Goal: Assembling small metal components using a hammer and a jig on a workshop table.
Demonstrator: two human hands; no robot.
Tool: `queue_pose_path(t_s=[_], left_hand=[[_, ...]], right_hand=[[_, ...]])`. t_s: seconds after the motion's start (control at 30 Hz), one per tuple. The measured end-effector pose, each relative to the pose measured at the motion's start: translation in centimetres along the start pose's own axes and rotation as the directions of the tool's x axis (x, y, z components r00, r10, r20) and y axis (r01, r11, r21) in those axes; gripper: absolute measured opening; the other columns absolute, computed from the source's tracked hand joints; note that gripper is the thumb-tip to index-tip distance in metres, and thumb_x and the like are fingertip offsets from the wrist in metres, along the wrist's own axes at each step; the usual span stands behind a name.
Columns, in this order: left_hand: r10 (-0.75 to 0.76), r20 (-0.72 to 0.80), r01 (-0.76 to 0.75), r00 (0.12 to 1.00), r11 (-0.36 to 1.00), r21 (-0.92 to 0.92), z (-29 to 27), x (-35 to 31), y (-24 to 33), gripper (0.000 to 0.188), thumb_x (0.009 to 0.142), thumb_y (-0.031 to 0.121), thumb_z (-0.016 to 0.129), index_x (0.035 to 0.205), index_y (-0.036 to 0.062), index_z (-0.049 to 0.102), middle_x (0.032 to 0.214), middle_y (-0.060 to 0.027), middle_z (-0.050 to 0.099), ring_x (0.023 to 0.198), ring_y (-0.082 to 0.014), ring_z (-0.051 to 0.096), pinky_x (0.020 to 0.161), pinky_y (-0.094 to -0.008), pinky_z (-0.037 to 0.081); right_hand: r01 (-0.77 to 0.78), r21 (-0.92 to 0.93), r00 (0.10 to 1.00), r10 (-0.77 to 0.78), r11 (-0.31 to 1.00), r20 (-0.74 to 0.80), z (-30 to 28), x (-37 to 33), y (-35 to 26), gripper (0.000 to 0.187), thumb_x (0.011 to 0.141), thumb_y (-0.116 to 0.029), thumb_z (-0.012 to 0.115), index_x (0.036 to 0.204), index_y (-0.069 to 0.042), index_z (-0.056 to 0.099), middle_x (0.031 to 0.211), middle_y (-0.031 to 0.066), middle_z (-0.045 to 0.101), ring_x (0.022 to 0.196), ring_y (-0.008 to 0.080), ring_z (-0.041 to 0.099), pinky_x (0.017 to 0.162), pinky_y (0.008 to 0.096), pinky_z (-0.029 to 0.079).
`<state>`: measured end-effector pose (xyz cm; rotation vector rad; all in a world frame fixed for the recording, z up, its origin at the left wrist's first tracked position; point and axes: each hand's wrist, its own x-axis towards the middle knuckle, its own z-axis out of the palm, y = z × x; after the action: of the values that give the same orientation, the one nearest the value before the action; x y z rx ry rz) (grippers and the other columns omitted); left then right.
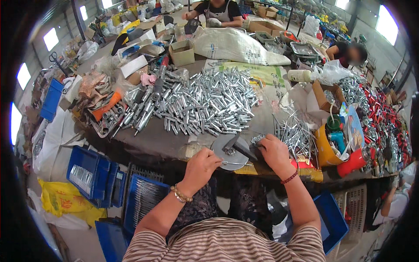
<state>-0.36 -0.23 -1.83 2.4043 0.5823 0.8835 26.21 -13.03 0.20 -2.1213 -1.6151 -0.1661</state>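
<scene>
My left hand [201, 168] pinches a thin metal rod [236, 163], which lies level across the near part of a round grey metal disc [217, 146] at the table's front edge. On that disc rests a dark hammer [245, 151], beside a few tiny metal bits. My right hand [276, 153] is just right of the hammer, fingers curled down at a small heap of tiny metal parts [257, 139]; what they grip, if anything, is hidden. Beyond the disc spreads a big pile of shiny metal tubes [205, 102]. Thin metal rods [298, 137] lie heaped right of my right hand.
At the left are long steel tools [146, 109] and an orange-handled tool [107, 106]. A yellow container [325, 148] and red-handled parts [384, 111] stand right. Blue trays [144, 201] sit below the table's left. A co-worker [218, 11] sits across the table.
</scene>
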Motion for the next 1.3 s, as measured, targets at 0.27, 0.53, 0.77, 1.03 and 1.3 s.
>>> queue_pose_path(t_s=[0.27, 0.53, 0.77, 1.03, 1.3], left_hand=[[-0.002, -0.006, 0.002, 1.0, 0.999, -0.053, 0.1, 0.3, -0.4, 0.012, 0.086, 0.014, 0.078, 0.097, 0.0088, 0.077, 0.093, -0.0071, 0.062, 0.085, -0.0279, 0.065, 0.073, -0.0401, 0.052], [0.01, -0.01, -0.01, 1.0, 0.999, -0.043, 0.0, 0.2, -0.2, 0.014, 0.085, 0.012, 0.079, 0.099, 0.0086, 0.078, 0.094, -0.0068, 0.063, 0.085, -0.0271, 0.065, 0.073, -0.0388, 0.052], [0.03, -0.018, -0.03, 0.999, 0.999, -0.02, 0.0, 0.1, -0.4, 0.014, 0.085, 0.013, 0.079, 0.099, 0.0093, 0.079, 0.094, -0.0062, 0.063, 0.086, -0.0266, 0.065, 0.074, -0.039, 0.052], [0.032, -0.011, -0.033, 0.999, 0.999, -0.019, -0.1, 0.0, -0.4, 0.014, 0.086, 0.014, 0.077, 0.1, 0.0096, 0.076, 0.097, -0.007, 0.062, 0.09, -0.0283, 0.064, 0.076, -0.04, 0.052], [0.023, 0.013, -0.023, 1.0, 1.0, -0.006, -0.2, 0.3, 0.0, 0.011, 0.087, 0.009, 0.072, 0.097, 0.0068, 0.07, 0.1, -0.0103, 0.06, 0.095, -0.033, 0.063, 0.079, -0.0462, 0.051]], right_hand=[[-0.111, 0.187, 0.988, 0.088, 0.976, 0.128, -0.8, 0.6, 1.6, 0.021, 0.081, -0.014, 0.079, 0.094, -0.003, 0.067, 0.1, 0.0162, 0.066, 0.094, 0.0401, 0.066, 0.08, 0.0485, 0.054], [-0.154, 0.226, 0.98, 0.119, 0.962, 0.162, -0.4, 0.6, 1.7, 0.025, 0.077, -0.01, 0.081, 0.093, -0.001, 0.066, 0.096, 0.0199, 0.067, 0.094, 0.0424, 0.067, 0.08, 0.049, 0.053], [-0.181, 0.252, 0.983, 0.171, 0.951, 0.062, -1.8, 0.7, -2.1, 0.023, 0.075, -0.007, 0.077, 0.093, -0.001, 0.063, 0.098, 0.0191, 0.065, 0.092, 0.0417, 0.066, 0.079, 0.0471, 0.053], [-0.112, 0.518, 0.992, 0.065, 0.848, 0.107, -0.4, -0.2, -9.4, 0.028, 0.082, -0.002, 0.072, 0.107, -0.004, 0.06, 0.091, 0.016, 0.069, 0.087, 0.0371, 0.069, 0.074, 0.043, 0.054], [0.082, 0.432, 0.996, -0.083, 0.898, -0.016, 2.0, -0.9, -10.3, 0.044, 0.08, 0.003, 0.073, 0.122, -0.009, 0.067, 0.094, 0.0109, 0.068, 0.086, 0.0306, 0.068, 0.072, 0.0401, 0.056]])
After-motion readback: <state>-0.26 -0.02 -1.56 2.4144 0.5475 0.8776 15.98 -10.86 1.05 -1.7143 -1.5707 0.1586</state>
